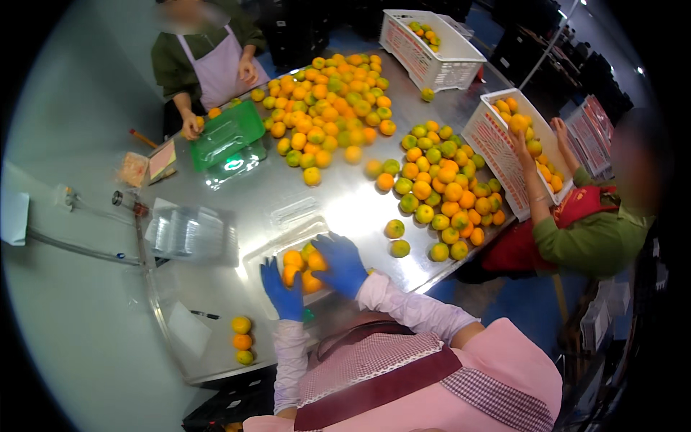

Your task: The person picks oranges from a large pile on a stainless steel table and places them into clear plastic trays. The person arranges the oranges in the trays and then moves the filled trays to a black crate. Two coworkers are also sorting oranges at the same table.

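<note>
A clear plastic clamshell tray (259, 264) lies on the steel table before me, with several mandarins (311, 282) in it, mostly orange and some greenish. My left hand (283, 291), in a blue glove, is at the tray's left side with fingers apart, next to the fruit. From the right, my right hand (341, 264), also blue-gloved, reaches over the mandarins. Its palm side is hidden, so whether it grips one cannot be seen. The tray's transparent lid (297, 210) lies folded out beyond the fruit.
Stacked clear trays (189, 232) stand left, near paper (189, 329), a pen (205, 314) and three mandarins (242, 341). Large mandarin piles (329, 108) (445, 183) cover the far and right table. A co-worker (216, 65) handles a green-lidded tray (227, 135); another (583, 216) handles fruit at a white crate (494, 146).
</note>
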Action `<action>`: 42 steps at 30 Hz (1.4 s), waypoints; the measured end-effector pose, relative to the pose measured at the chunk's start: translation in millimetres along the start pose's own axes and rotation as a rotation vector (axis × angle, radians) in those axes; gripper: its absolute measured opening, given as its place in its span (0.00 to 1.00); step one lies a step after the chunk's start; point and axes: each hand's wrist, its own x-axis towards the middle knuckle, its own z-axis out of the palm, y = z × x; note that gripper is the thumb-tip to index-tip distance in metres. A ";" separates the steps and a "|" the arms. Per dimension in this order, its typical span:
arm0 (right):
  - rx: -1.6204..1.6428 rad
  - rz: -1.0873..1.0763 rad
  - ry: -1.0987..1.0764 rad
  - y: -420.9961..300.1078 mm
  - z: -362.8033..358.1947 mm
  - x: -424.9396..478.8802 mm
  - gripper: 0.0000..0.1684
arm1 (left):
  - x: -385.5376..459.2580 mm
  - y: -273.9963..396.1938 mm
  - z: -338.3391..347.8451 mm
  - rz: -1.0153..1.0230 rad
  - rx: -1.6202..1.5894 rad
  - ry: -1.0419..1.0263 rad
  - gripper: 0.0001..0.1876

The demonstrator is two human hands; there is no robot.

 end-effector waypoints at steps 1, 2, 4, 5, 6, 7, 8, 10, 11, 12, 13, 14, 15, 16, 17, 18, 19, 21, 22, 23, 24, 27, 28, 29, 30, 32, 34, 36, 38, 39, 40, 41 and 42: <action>-0.002 0.003 -0.019 1.7 5.0 -3.5 0.42 | -3.0 4.6 -0.5 0.034 0.104 -0.033 0.35; -0.012 0.005 -0.029 2.8 5.2 -6.5 0.42 | -5.1 7.2 -1.0 0.045 0.143 -0.073 0.34; -0.006 0.016 -0.057 8.5 10.8 -10.7 0.41 | -5.9 12.7 -8.1 0.005 0.116 -0.125 0.32; 0.012 0.016 -0.047 12.5 17.2 -10.4 0.41 | -2.4 19.0 -11.7 0.001 0.018 -0.083 0.32; 0.027 0.027 -0.035 15.1 18.0 -12.0 0.41 | -0.4 29.0 -13.9 0.000 -0.084 -0.052 0.32; 0.042 0.038 -0.023 18.2 18.0 -12.6 0.41 | 1.9 34.8 -12.9 -0.002 -0.188 -0.023 0.31; 0.091 0.007 0.020 20.8 18.4 -12.4 0.42 | 6.4 35.5 -10.5 0.039 -0.215 -0.045 0.31; 0.081 -0.008 0.033 10.8 13.7 -14.5 0.42 | 8.4 23.4 -3.0 0.187 -0.025 -0.120 0.32; 0.078 -0.012 0.048 7.8 13.1 -12.7 0.42 | 15.1 23.4 0.0 0.270 0.072 -0.161 0.32; 0.041 -0.007 0.044 8.2 15.1 -12.4 0.43 | 17.4 25.3 1.0 0.251 0.153 -0.228 0.34; 0.040 -0.011 0.054 8.7 14.8 -10.7 0.43 | 20.9 28.1 -0.6 0.235 0.066 -0.244 0.35; 0.039 -0.017 0.063 9.7 13.6 -7.7 0.44 | 24.0 29.5 -2.7 0.218 -0.020 -0.258 0.36; 0.038 -0.023 0.072 10.5 12.4 -5.3 0.44 | 25.1 29.5 -4.2 0.199 -0.106 -0.271 0.36; 0.047 -0.027 0.057 9.4 11.2 -4.2 0.44 | 22.9 24.7 -3.6 0.104 -0.246 -0.228 0.39; 0.057 -0.032 0.041 7.6 8.9 -3.8 0.45 | 18.3 17.6 0.1 0.120 -0.156 -0.258 0.39; 0.066 -0.038 0.025 6.2 8.9 -5.6 0.45 | 12.9 9.7 5.0 0.136 -0.065 -0.288 0.40; 0.058 -0.033 0.002 5.6 10.3 -7.3 0.46 | 13.8 11.6 5.4 0.154 0.023 -0.312 0.41; 0.042 -0.027 -0.044 3.2 14.7 -13.9 0.48 | 9.0 20.8 10.8 0.176 0.064 -0.287 0.44; -0.001 -0.035 -0.057 1.3 12.4 -12.0 0.49 | 11.9 20.7 9.4 0.204 0.096 -0.293 0.44; -0.002 -0.041 -0.067 1.9 12.3 -10.9 0.49 | 14.1 19.8 8.0 0.230 0.128 -0.298 0.44; -0.003 -0.046 -0.078 3.9 13.1 -10.4 0.49 | 12.9 12.9 10.4 0.227 0.146 -0.328 0.46; 0.000 -0.085 -0.073 6.8 6.2 -4.2 0.47 | 17.8 4.1 3.3 0.162 -0.008 -0.333 0.44; 0.003 -0.093 -0.078 8.6 2.9 -6.2 0.46 | 18.6 10.1 0.8 0.006 -0.321 -0.215 0.43; 0.060 -0.048 0.007 12.0 -0.1 -4.8 0.46 | 25.6 9.3 -4.1 -0.017 -0.271 -0.118 0.41; 0.118 -0.003 0.092 16.3 -3.1 -1.2 0.45 | 37.4 5.6 -2.7 -0.146 -0.331 -0.075 0.39; 0.207 0.070 0.254 25.2 -1.0 8.4 0.40 | 54.5 -34.7 11.6 -0.480 -0.616 0.001 0.36; 0.372 0.294 0.227 45.1 8.7 16.0 0.31 | 79.5 -63.6 18.7 -0.717 -0.882 -0.065 0.36; 0.538 0.372 0.240 83.6 23.8 22.3 0.27 | 110.5 -58.8 16.9 -0.945 -1.079 -0.137 0.33; 0.687 0.319 0.323 124.4 37.3 18.4 0.26 | 129.5 -46.7 18.7 -1.069 -1.260 -0.150 0.28; 0.801 0.426 0.306 129.6 33.0 16.5 0.26 | 131.5 -52.1 13.5 -0.915 -1.326 -0.179 0.28; 0.920 0.537 0.284 117.1 21.6 20.1 0.26 | 128.3 -65.7 1.5 -0.768 -1.378 -0.197 0.29; 1.080 0.672 0.265 79.2 -7.3 27.0 0.27 | 120.2 -77.6 -8.4 -0.625 -1.425 -0.209 0.30; 1.088 0.672 0.282 70.8 -21.7 21.4 0.29 | 116.1 -51.7 -15.4 -0.588 -1.276 -0.157 0.31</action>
